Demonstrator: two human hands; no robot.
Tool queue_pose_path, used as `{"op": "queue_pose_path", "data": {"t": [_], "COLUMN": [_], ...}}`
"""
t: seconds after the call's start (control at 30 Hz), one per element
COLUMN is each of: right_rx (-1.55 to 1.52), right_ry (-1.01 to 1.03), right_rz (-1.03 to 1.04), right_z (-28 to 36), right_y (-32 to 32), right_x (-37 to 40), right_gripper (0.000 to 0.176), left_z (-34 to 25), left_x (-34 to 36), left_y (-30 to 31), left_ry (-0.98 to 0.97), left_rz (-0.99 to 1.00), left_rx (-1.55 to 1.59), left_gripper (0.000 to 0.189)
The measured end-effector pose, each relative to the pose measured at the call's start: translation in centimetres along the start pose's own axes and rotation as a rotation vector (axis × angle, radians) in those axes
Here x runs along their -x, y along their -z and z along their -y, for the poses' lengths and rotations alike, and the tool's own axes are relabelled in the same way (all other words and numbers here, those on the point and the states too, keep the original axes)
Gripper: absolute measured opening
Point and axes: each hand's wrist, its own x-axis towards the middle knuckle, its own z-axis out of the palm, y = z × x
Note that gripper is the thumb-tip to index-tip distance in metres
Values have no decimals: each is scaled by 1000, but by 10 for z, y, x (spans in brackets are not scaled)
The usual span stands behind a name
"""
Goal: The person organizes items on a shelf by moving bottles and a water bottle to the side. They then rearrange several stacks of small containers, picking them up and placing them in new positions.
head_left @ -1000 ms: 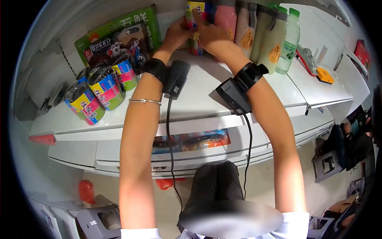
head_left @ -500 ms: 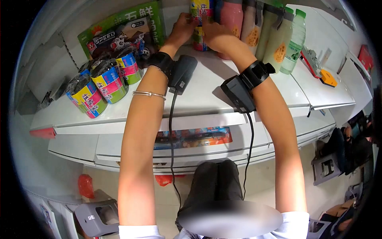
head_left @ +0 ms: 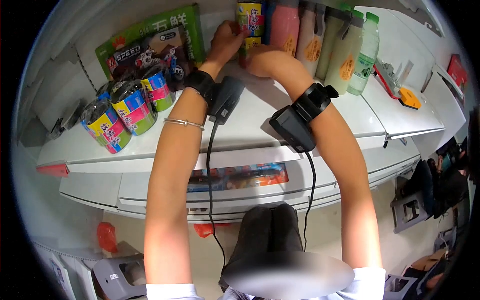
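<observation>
Flanking upright, stacked garbage-bag rolls (head_left: 250, 20), top centre, with left hand (head_left: 227, 40) and, lower down, right hand (head_left: 265, 61); can't tell if either's clamped!

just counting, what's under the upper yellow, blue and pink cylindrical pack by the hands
Another yellow-banded cylindrical pack shows beneath; the right hand covers most of its lower front.
</observation>
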Motion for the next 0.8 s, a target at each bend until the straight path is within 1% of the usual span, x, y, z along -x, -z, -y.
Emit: {"op": "queue_pose_path", "data": {"t": [0.07, 0.17, 0.27, 0.37, 0.47, 0.57, 0.67, 0.77, 0.8], "right_rx": [46, 51, 55, 25, 51, 68, 99, 164, 146], "right_ry": [-4, 88, 114, 55, 121, 155, 115, 142, 161], "right_rz": [112, 16, -147, -102, -98, -145, -173, -176, -169], "right_z": [3, -4, -9, -7, -5, -4, 4, 6, 5], "right_y": [7, -6, -18, -18, -22, -30, -34, -33, -33], "right_x": [9, 3, -1, -5, -13, -16, -10, -11, -12], "right_gripper": [31, 32, 31, 32, 34, 39, 42, 42, 42], "left_z": [2, -14, 25, 35, -22, -11, -22, -35, -35], "left_x": [-1, 3, -7, -5, 8, 7, 10, 12, 12], "left_y": [-1, 4, -9, -19, -1, -8, -6, -3, -4], "left_ry": [-53, -9, -141, -208, 35, 44, 34, 62, 62], "left_rz": [-30, 46, 100, 46, 159, 75, 67, 45, 35], "left_rx": [-74, 37, -79, -131, -11, -26, -7, -113, -92], "left_gripper": [46, 51, 57, 65, 70, 70, 69, 70, 71]}}
